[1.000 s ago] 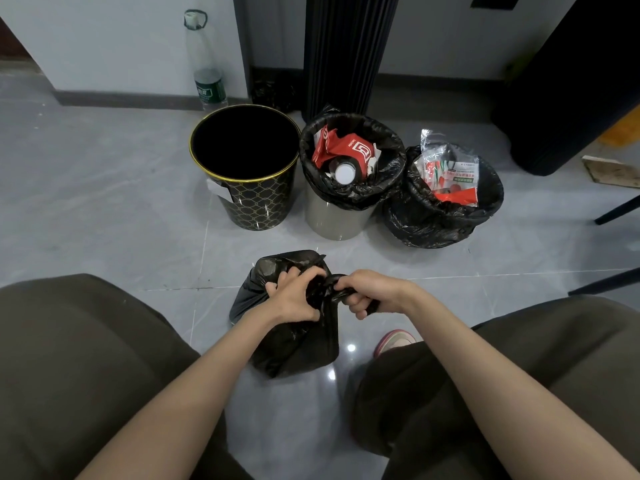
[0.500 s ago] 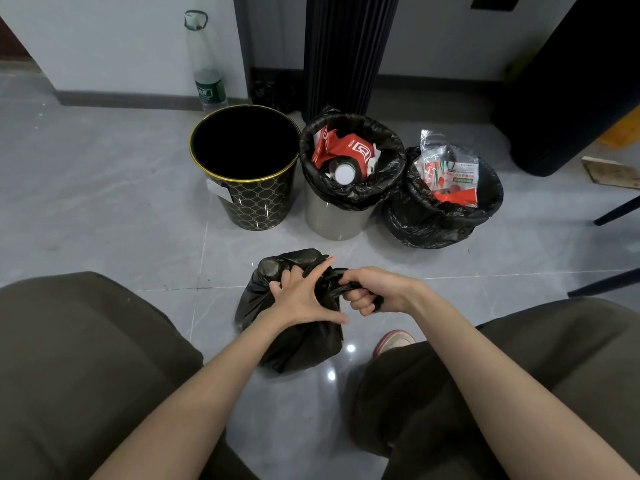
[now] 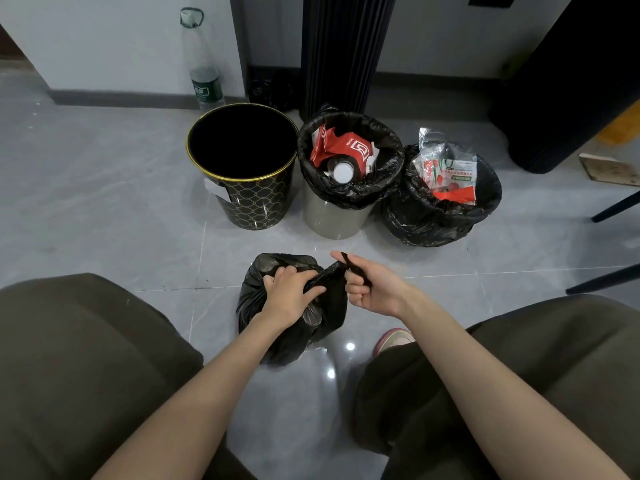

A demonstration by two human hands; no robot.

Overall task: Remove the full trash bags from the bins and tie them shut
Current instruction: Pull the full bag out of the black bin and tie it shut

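In front of the black bin [image 3: 256,206], the left hand [image 3: 287,299] gripped with curled fingers the gathered neck of the bag [image 3: 294,341] on the floor [image 3: 104,209], the right hand [image 3: 375,289] pinched its twisted end, and a lined bin [image 3: 436,223] stood far right.

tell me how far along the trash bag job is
Done: the gold-rimmed bin stands unlined, and one black bag sits on the floor. In hand: the left hand grips its gathered neck while the right hand pinches a twisted end; the knot looks unfinished. Left: the grey bin and the right bin hold full bags.
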